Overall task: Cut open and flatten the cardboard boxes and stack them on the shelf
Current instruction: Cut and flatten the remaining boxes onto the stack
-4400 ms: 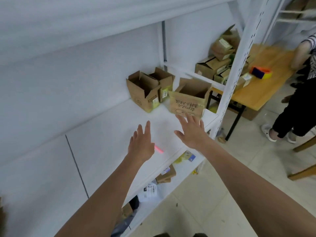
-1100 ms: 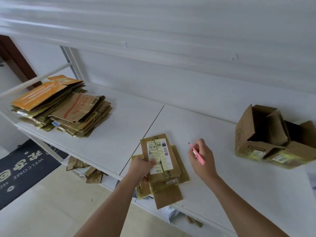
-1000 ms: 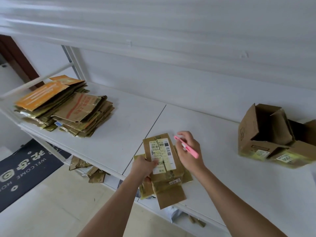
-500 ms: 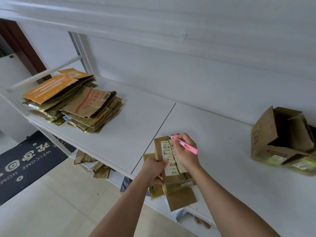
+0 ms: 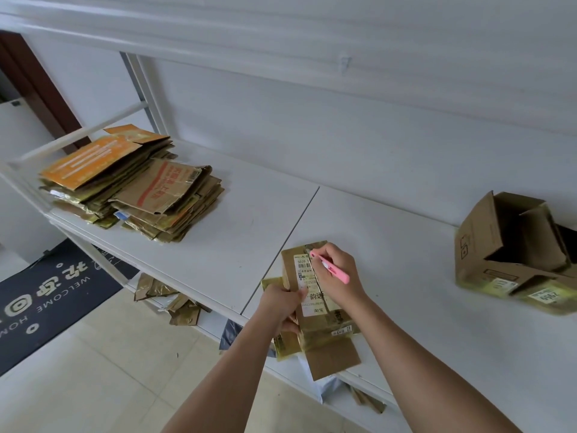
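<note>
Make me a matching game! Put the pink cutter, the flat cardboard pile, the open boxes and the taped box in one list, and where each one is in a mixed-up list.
Things:
1. pink cutter
2. flattened cardboard pile
3. open boxes
4. taped box

Places:
A. far left of the shelf
B. gripped by the left hand
C. in the right hand
D. right end of the shelf

Pairs: 1-C, 2-A, 3-D, 4-B

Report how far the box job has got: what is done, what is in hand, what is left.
Done: a pile of flattened boxes lies at the shelf's left end. In hand: the left hand grips a taped box at the front edge while the right hand holds a pink cutter tip-down at its far end. Left: open boxes on the right, uncut; the taped one needs flattening and stacking.
</note>
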`<state>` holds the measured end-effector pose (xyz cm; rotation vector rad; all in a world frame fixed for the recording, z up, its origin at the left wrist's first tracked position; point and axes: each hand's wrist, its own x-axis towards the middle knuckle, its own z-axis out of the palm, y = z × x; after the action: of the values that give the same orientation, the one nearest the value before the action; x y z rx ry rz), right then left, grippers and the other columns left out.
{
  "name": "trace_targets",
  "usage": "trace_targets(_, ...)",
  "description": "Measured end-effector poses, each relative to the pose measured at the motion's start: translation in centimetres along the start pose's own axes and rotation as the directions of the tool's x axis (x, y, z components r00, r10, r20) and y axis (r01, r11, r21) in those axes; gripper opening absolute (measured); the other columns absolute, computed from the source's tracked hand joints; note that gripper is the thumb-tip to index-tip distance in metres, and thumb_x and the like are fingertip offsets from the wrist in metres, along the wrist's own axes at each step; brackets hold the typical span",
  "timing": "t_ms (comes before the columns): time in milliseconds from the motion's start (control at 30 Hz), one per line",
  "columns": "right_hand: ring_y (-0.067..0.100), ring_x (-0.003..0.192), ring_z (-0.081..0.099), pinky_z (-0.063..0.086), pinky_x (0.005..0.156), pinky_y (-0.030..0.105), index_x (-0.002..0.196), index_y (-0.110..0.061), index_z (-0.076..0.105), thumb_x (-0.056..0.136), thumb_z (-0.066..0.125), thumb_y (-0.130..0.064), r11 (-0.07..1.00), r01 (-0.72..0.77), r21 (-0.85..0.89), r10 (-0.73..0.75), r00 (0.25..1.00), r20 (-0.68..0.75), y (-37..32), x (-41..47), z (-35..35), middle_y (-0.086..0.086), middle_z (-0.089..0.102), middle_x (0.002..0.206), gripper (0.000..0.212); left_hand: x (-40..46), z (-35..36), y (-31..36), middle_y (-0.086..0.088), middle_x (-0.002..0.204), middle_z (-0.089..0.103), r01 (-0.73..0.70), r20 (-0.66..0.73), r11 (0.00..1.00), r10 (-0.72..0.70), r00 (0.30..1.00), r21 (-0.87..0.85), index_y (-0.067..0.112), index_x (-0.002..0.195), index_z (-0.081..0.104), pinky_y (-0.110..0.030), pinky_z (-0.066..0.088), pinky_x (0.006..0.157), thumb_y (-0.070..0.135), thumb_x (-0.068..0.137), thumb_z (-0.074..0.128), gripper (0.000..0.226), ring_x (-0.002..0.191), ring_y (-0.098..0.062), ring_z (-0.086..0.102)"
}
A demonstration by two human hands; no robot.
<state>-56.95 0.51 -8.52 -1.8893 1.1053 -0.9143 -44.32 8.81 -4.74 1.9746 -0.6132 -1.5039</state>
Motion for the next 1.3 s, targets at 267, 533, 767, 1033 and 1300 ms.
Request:
trace_targets(267,0.005,0.071,0.062,0.050,0.056,0.016,0.086,-0.010,0.057,0.096,0.060,-0.012,0.996,-0.024,-0.089,0.032,0.996,0.085,-1.3,-3.2,-1.5,-0.001,0.064,0.085,0.011,0.1,0.3,-0.2,-0.013,0.093,0.073,-0.007,-0.046,1.000,0.008,0.999,0.008,0.005,0.109,0.065,-0.042,0.062,0.065,0.027,0.095,0.064,0.026,0.079,-0.029,0.074)
trace_targets(533,0.003,0.100,0.067,0.061,0.070,0.027,0.093,-0.004,0.059,0.094,0.064,-0.008,1.000,-0.003,0.026,0.000,0.991,0.132,-1.3,-9.3,-4.2,-0.014,0.063,0.119,0.006,0.0,0.7,-0.2,-0.011,0.091,0.074,-0.019,-0.082,1.000,0.019,0.996,-0.004,0.007,0.108,0.065,-0.043,0.062,0.063,0.024,0.095,0.064,0.022,0.077,-0.028,0.074)
trace_targets(767,0.019,0.067,0.066,0.057,0.059,0.028,0.084,-0.019,0.058,0.093,0.062,0.001,0.993,0.057,0.100,-0.065,0.995,0.079,-1.3,-12.9,-5.7,0.002,0.069,0.081,0.022,-0.4,1.3,0.3,-0.011,0.090,0.072,-0.020,-0.124,0.998,0.028,0.992,0.062,0.005,0.105,0.063,-0.039,0.061,0.056,0.023,0.095,0.063,0.021,0.074,-0.027,0.073)
trace_targets(1033,0.020,0.054,0.055,0.045,0.044,0.031,0.084,-0.009,0.058,0.093,0.058,0.005,0.968,-0.032,0.250,0.117,0.935,-0.334,-1.2,-14.5,-8.2,0.003,0.065,0.075,0.017,-1.4,4.6,0.2,-0.021,0.132,0.055,-0.100,-0.235,0.987,0.128,0.964,0.127,0.008,0.150,0.017,-0.032,0.056,0.049,0.014,0.095,0.060,0.070,0.081,-0.025,0.066)
trace_targets(1300,0.029,0.075,0.065,0.054,0.061,0.045,0.097,-0.016,0.057,0.097,0.055,-0.004,0.958,-0.102,0.267,0.234,0.817,-0.527,-0.6,-15.0,-5.8,0.009,0.062,0.084,0.012,0.1,3.9,-0.8,0.006,0.160,-0.028,-0.294,0.117,0.210,0.594,0.796,0.933,0.031,0.156,-0.007,-0.058,-0.021,0.112,0.034,0.106,0.024,0.059,0.139,-0.025,-0.037)
